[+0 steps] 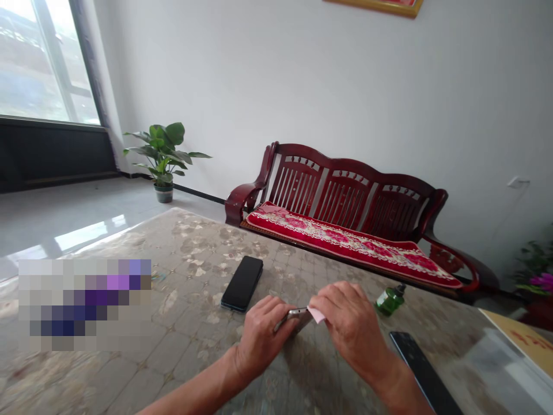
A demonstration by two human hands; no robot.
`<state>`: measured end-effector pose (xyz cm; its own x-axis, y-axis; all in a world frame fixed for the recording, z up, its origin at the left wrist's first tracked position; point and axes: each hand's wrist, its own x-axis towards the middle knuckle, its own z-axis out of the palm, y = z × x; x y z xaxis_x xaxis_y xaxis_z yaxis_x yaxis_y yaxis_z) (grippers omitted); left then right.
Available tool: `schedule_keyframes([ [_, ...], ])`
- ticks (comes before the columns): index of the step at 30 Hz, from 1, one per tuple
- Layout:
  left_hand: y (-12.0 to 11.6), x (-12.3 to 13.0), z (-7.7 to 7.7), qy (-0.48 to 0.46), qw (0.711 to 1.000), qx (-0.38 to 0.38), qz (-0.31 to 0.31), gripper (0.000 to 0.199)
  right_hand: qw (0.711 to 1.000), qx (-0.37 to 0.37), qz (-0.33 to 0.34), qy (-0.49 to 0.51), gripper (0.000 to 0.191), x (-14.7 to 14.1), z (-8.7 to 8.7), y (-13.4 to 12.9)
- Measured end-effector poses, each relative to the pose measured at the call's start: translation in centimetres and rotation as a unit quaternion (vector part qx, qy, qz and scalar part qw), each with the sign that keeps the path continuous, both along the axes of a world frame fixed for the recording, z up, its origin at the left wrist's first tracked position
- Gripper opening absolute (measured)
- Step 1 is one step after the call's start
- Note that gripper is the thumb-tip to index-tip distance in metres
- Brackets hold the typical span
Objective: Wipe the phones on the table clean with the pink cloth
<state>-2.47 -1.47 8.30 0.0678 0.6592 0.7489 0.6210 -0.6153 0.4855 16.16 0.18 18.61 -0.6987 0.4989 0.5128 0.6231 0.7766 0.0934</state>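
Observation:
My left hand [265, 334] is closed around one end of a thin silver-edged device [298, 313], which looks like a phone seen edge-on above the table. At its other end, my right hand [348, 323] pinches a small pale pink cloth or paper [317, 314] against the edge. The right fingers hide part of the device. A black phone [243, 282] lies flat on the patterned tablecloth [185, 323], beyond and left of my left hand. Right of my right hand stands a small green bottle [390, 301] with a black top.
At the right lie a long dark object [425, 372] and a yellow-edged item [518, 340] under clear plastic. A blurred-out patch [86, 305] covers the table's left. Behind are a red wooden bench [345, 199] with a floral cushion and a potted plant [164, 193].

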Motion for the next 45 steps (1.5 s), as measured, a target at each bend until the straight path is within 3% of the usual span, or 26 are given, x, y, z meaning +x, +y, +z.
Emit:
schedule_keyframes([
  [6, -0.19, 0.15, 0.59, -0.001, 1.000, 0.012, -0.012, 0.017, 0.999, -0.017, 0.012, -0.031, 0.015, 0.14, 0.38, 0.16],
  [20, -0.21, 0.15, 0.42, 0.002, 1.000, 0.002, -0.015, 0.022, 0.997, -0.021, 0.016, -0.068, 0.018, 0.30, 0.33, -0.03],
  [45, -0.23, 0.42, 0.09, 0.007, 0.999, 0.011, -0.036, 0.014, 0.998, 0.015, 0.040, -0.046, 0.023, 0.86, 0.10, -0.30],
])
